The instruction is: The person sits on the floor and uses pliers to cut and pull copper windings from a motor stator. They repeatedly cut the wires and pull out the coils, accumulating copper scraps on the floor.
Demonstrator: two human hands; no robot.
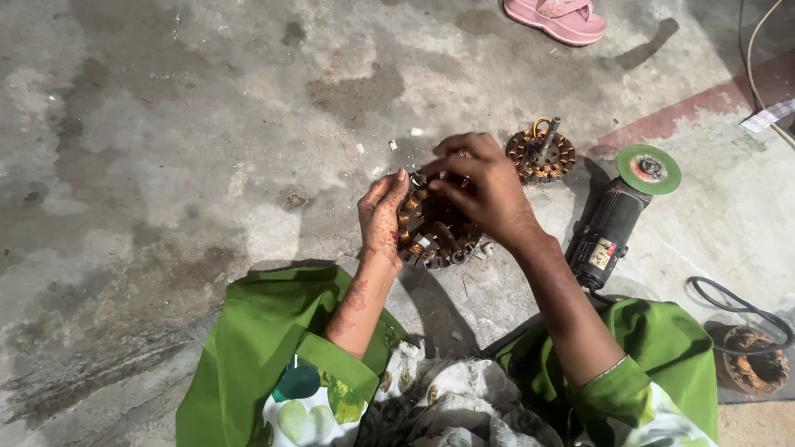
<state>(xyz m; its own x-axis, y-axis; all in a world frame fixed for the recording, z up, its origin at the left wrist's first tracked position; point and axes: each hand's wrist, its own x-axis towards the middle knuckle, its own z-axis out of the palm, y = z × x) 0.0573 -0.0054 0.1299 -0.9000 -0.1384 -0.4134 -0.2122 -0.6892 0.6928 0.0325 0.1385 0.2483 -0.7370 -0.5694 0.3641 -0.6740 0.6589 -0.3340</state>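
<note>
Stator (435,228) on the floor (166,165) is steadied by the open left hand (381,219); its windings are pinched by the right hand (484,190), so careful fingertip pulling seems required.

Green sleeves (273,348), pink sandal (559,18), green-disc black grinder (617,219), copper-wound stator (435,228).

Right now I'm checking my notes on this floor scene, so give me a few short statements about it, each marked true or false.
1. Both hands, the left hand and the right hand, are on the round motor stator. True.
2. The angle grinder has a red disc. False: its disc is green.
3. A second stator lies on the concrete floor beyond the hands. True.
4. The pink sandal rests beside the left knee. False: it lies at the far top edge.
</note>
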